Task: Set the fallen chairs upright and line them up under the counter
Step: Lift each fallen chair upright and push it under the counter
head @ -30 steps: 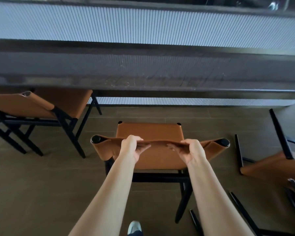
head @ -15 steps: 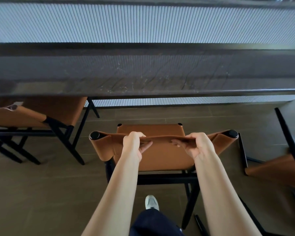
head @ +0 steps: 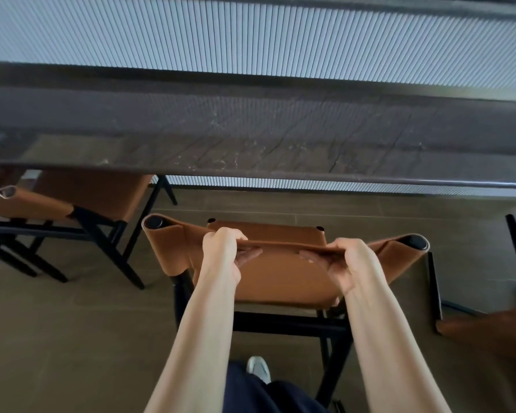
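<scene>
Head view looks down on an upright chair (head: 280,275) at the centre, its tan sling back held along the top edge by both hands. Each grip is clamped on that edge: the left hand (head: 224,254) toward 9 o'clock of the back, the right hand (head: 347,262) toward 3 o'clock, fingers (head: 251,254) curled under the leather. The chair stands on the floor (head: 57,338) just short of the counter (head: 251,141), whose dark edge runs across at 12 o'clock; the seat's front is not yet beneath it. At 9 o'clock another chair (head: 81,201) is already tucked part-way under the counter. At 3 o'clock a fallen chair (head: 489,329) lies with its black legs sticking up (only partly in frame). The step in hand looks like pushing this chair in; the next move calls for a straight shove toward 12 o'clock, keeping it level with its neighbour, then turning to the fallen one
</scene>
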A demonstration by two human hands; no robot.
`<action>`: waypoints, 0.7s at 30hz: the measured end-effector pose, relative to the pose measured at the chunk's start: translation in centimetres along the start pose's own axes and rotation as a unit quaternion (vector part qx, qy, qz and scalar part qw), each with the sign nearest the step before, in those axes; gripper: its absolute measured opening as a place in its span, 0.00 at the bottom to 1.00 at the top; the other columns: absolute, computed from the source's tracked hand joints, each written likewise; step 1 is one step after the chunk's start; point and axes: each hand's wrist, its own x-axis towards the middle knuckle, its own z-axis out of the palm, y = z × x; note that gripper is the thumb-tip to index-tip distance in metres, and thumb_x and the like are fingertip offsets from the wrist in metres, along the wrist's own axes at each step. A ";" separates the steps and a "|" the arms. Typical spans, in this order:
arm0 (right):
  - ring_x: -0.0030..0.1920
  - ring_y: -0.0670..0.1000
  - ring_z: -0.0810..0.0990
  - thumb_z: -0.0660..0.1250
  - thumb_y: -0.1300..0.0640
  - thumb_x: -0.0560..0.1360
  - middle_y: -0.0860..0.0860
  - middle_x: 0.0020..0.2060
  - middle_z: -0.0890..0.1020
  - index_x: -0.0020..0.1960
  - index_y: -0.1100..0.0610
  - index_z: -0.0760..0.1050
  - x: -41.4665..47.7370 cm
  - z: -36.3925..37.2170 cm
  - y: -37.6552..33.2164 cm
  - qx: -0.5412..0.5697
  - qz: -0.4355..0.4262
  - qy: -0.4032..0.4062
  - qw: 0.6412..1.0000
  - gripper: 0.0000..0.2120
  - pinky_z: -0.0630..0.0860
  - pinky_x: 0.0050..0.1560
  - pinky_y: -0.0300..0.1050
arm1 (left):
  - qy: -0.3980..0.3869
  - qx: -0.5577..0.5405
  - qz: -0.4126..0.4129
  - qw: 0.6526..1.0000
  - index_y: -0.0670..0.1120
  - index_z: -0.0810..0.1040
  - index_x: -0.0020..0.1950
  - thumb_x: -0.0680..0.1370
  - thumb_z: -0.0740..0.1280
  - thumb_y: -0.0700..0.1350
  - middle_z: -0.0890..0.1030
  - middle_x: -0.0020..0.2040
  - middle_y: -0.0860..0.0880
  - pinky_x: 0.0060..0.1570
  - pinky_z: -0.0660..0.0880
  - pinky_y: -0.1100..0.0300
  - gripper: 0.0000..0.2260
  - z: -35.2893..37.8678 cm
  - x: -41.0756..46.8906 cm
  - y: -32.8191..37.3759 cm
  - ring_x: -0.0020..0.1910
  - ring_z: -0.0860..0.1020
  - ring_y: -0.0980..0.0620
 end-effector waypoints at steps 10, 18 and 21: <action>0.39 0.71 0.82 0.56 0.75 0.75 0.78 0.59 0.71 0.48 0.71 0.70 2.5 8.7 -1.5 -0.034 -0.062 -0.013 0.997 0.06 0.80 0.28 0.49 | 0.004 0.031 0.034 0.999 0.31 0.73 0.62 0.73 0.61 0.26 0.78 0.50 0.32 0.23 0.77 0.57 0.18 2.4 5.5 8.6 0.35 0.80 0.37; 0.50 0.72 0.80 0.56 0.73 0.76 0.75 0.57 0.74 0.44 0.68 0.70 5.9 16.8 -3.2 -0.002 -0.085 -0.037 0.996 0.06 0.81 0.29 0.48 | -0.005 0.021 0.075 0.997 0.29 0.71 0.63 0.73 0.61 0.26 0.75 0.56 0.31 0.22 0.76 0.59 0.19 5.2 9.7 17.0 0.36 0.79 0.36; 0.39 0.66 0.84 0.57 0.74 0.75 0.69 0.47 0.76 0.42 0.66 0.70 7.1 18.4 -3.1 0.026 -0.101 -0.055 0.993 0.07 0.82 0.32 0.51 | -0.004 0.006 0.109 0.994 0.31 0.72 0.61 0.72 0.62 0.27 0.73 0.54 0.35 0.24 0.77 0.59 0.17 5.5 10.9 18.4 0.31 0.80 0.41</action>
